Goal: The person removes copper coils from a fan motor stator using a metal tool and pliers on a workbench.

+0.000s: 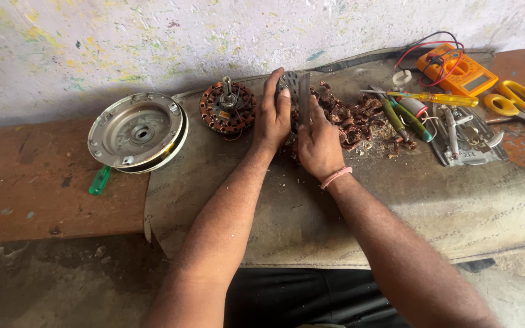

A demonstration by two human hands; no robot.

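Both hands closed on a grey slotted stator core [288, 82], stood on edge mid-table on the cardboard sheet [396, 212]. Left hand [273, 115] wrapped round core's left face, fingers over top rim. Right hand [317, 143] pressed to core's right side, holding a flat metal strip [304, 97] upright against it; can't tell if strip is blade or file.

Progress, judged from the lie of things: core slots look bare, w/ heap of stripped copper winding [350, 118] just right of core & crumbs below it, so stripping seems largely done; cleaning of slots prob. in hand. Rewinding not begun, no fresh wire seen.

Left of core: second stator w/ shaft [228, 106], windings in place. Further left: round metal motor cover [138, 130], green-handled tool [99, 181] below it.

Right of core, beyond the heap: yellow-handled screwdriver [435, 98], green-handled pliers [405, 118], orange multimeter [457, 71] w/ leads, yellow scissors [514, 100], grey metal part [463, 136].
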